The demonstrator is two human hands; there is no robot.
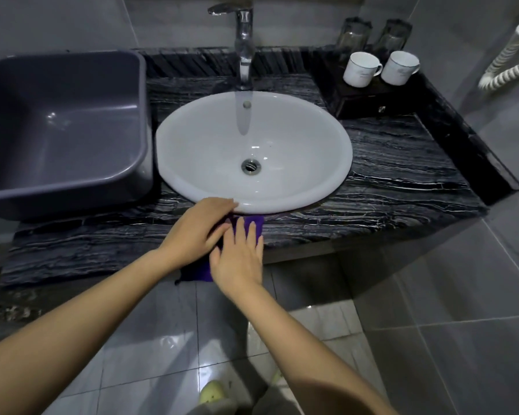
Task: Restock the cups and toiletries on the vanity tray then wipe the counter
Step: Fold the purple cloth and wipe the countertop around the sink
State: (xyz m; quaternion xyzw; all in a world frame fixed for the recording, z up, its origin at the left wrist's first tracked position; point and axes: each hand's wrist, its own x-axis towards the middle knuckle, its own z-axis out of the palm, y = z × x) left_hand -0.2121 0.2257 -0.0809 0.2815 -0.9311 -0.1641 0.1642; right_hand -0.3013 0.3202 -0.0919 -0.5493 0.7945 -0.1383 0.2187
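Observation:
A purple cloth (253, 224) lies on the dark marble counter (396, 175) at its front edge, just below the white sink (327, 151). My left hand (198, 227) lies flat on the cloth's left part, fingers against the sink rim. Beside it my right hand (240, 254) presses on the cloth with its fingers spread. At the back right, a dark vanity tray (363, 98) carries two white cups (360, 69) (399, 67) and two glass tumblers (354, 32) (394, 32) behind them.
A grey plastic tub (57, 130) fills the counter's left side. A chrome faucet (243, 40) rises behind the sink. A white coiled cord (510, 58) hangs on the right wall. Tiled floor and my shoes show below the counter edge.

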